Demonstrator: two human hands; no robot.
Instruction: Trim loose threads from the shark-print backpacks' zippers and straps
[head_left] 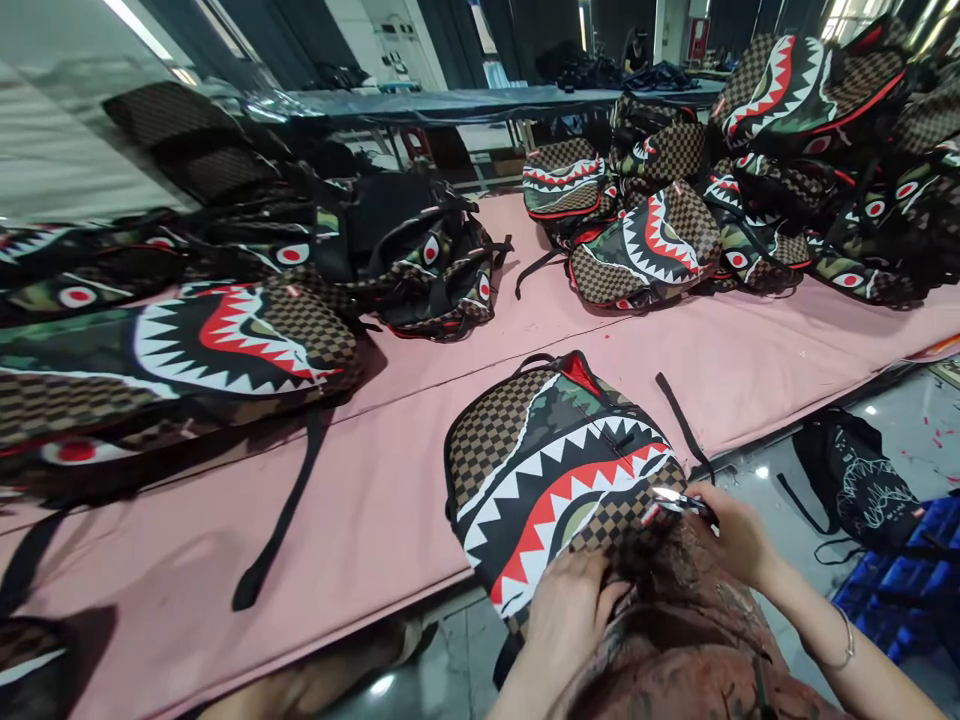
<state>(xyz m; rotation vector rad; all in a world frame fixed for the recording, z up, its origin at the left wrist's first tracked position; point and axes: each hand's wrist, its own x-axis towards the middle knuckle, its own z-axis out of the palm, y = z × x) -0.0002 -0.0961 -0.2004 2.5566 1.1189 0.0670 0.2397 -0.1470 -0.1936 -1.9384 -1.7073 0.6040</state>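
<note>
A backpack [502, 430] with a brown-and-black check, green camouflage and a shark-mouth print lies at the pink table's front edge, close against my body. Its zip is partly open near the top, and red lining shows there. My left hand [566, 605] grips the backpack's near edge, with its fingers curled and their tips partly hidden. Small thread snips [670, 499] with bright metal blades are in my right hand [724, 535]. The blades point left, over the checked fabric near a small red tag [650, 512]. Whether they touch the cloth, I cannot tell.
Similar shark-print backpacks lie at left [225, 340], with more heaped at the back right [645, 240]. A black strap [281, 520] hangs across the pink table [405, 480]. On the floor at right are a black bag [855, 480] and a blue slatted pallet [900, 590].
</note>
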